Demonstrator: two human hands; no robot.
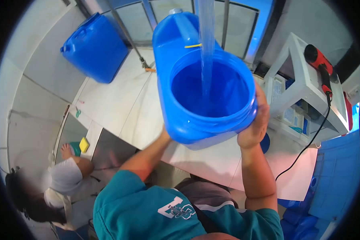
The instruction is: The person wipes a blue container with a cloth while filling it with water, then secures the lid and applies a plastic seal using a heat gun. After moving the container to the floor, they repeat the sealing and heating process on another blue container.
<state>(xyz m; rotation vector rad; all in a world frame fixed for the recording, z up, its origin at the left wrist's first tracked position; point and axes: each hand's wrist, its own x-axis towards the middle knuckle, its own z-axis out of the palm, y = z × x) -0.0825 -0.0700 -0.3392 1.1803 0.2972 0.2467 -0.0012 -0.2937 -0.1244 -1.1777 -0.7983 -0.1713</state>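
A blue plastic jerrycan (180, 130) is tilted toward me over the table, its wide round mouth facing up. It has a moulded handle with a yellow tie (193, 46) beside it and a small pale cap (175, 11) at the far end. My right hand (255, 124) grips its right side, thumb and palm against the wall below the rim. My left hand (165, 135) supports the lower left side, its fingers hidden behind the jerrycan. A clear vertical strip (207, 44), like a tube or stream of water, runs down into the mouth.
Another blue jerrycan (95, 48) stands at the back left of the white table (136, 108). Green scissors (78, 112) lie near its left edge. A person (64, 182) works at the left near a yellow sponge (84, 145). On the right, a white shelf (292, 60) carries a corded red-and-black heat gun (320, 64).
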